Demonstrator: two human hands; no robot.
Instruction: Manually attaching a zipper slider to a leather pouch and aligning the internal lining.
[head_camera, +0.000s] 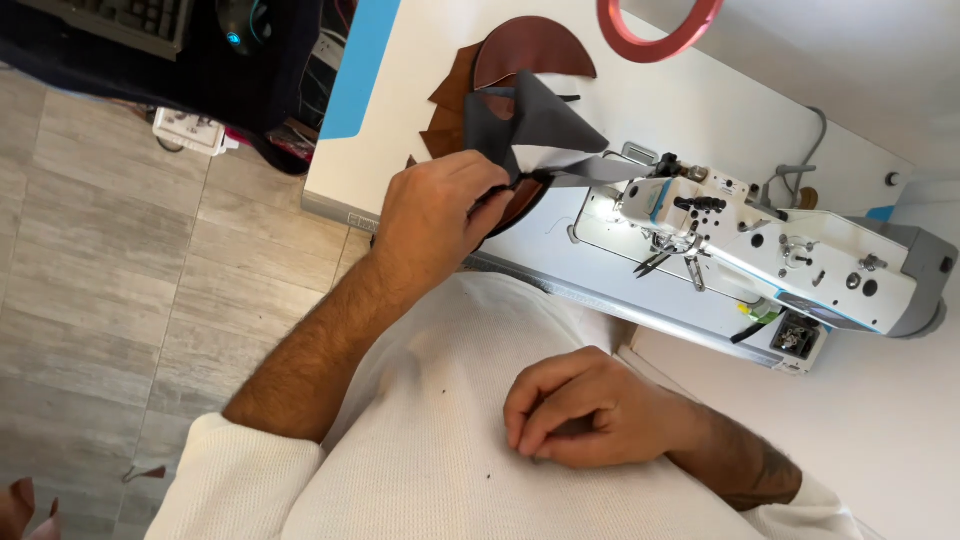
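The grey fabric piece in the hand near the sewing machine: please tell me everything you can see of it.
The grey fabric piece looks like thin, soft cloth, dark grey on one face and paler, nearly white, where it is folded back. It rises as a pointed, creased shape above the white table and partly covers the brown leather-like pieces lying there. A narrow grey strip runs from it toward the sewing machine's head. The left hand pinches it at its lower edge; the right hand does not touch it.

Bright, even daylight w/ machine lamp (612, 205) glare; sharp, tilted view.
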